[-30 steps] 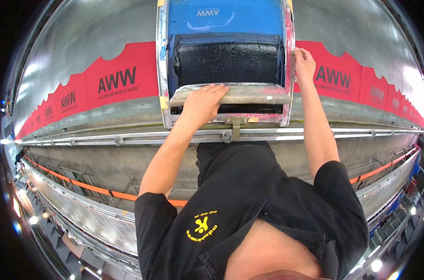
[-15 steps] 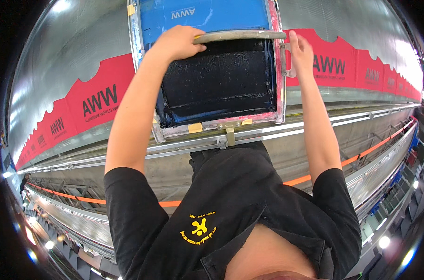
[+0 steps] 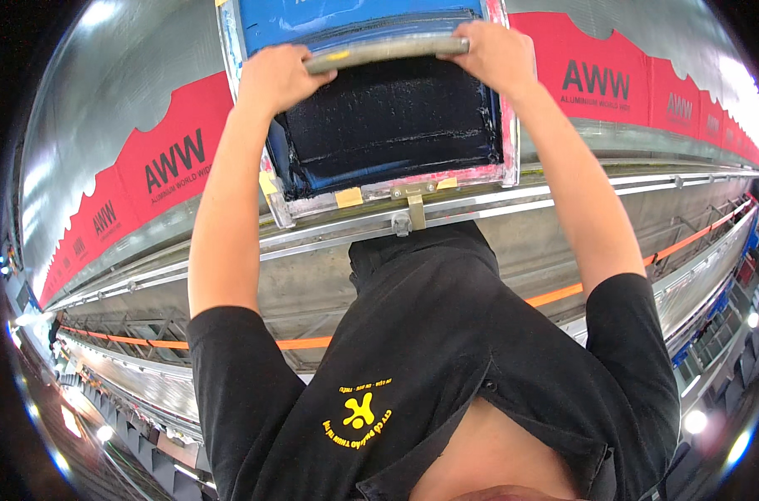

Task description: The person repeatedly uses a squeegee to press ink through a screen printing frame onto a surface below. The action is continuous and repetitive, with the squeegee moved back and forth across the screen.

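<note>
Both my hands grip a long squeegee (image 3: 388, 53), which lies crosswise over a screen-printing frame (image 3: 471, 185). My left hand (image 3: 277, 77) is closed round its left end. My right hand (image 3: 498, 58) closes on the right end, fingers curled over the bar. Nearer to me than the squeegee, a wide layer of black ink (image 3: 396, 108) covers the screen. Beyond the bar shows the blue mesh (image 3: 354, 12), smeared with dark ink. The squeegee's lower edge is hidden from view.
Red printed panels (image 3: 195, 150) lie on the grey table (image 3: 104, 75) to both sides of the frame. A metal rail (image 3: 329, 225) with a clamp (image 3: 402, 222) runs along the near edge, against my body. Behind me, an orange strip (image 3: 304, 342) lines another long table.
My right hand, open at the frame's right edge before, has moved left onto the squeegee's right end and closed. My left hand still holds the left end.
</note>
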Action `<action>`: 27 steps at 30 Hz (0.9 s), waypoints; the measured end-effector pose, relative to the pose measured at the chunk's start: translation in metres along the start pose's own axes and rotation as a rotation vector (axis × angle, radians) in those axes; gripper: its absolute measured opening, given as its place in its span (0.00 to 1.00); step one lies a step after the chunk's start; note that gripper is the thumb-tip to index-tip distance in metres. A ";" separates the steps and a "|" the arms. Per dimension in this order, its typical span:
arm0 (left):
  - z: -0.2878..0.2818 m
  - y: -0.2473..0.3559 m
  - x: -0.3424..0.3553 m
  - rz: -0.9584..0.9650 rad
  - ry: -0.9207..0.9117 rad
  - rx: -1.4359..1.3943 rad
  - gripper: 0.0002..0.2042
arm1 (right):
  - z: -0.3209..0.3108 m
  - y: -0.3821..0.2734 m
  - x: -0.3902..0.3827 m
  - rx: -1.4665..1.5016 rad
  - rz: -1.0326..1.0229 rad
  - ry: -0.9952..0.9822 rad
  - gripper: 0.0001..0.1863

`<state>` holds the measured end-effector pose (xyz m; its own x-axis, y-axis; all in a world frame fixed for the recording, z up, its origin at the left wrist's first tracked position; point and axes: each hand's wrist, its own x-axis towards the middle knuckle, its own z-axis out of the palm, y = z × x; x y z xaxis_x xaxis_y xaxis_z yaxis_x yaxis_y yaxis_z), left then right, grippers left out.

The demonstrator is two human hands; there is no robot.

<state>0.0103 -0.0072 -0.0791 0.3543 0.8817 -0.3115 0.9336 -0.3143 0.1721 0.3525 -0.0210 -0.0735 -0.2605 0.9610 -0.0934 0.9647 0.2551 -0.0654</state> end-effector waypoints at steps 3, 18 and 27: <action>0.008 0.029 -0.051 -0.041 -0.091 -0.027 0.28 | 0.018 -0.005 -0.063 0.094 -0.050 0.119 0.19; 0.088 0.121 -0.268 -0.046 0.117 -0.160 0.35 | 0.014 -0.027 -0.275 0.273 -0.260 0.141 0.27; -0.010 0.067 -0.190 -0.084 -0.202 -0.132 0.31 | -0.028 -0.019 -0.179 0.268 -0.305 0.132 0.15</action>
<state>0.0051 -0.1922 0.0004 0.2916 0.8107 -0.5077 0.9498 -0.1826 0.2538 0.3819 -0.1951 -0.0276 -0.5084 0.8556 0.0971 0.7954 0.5098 -0.3279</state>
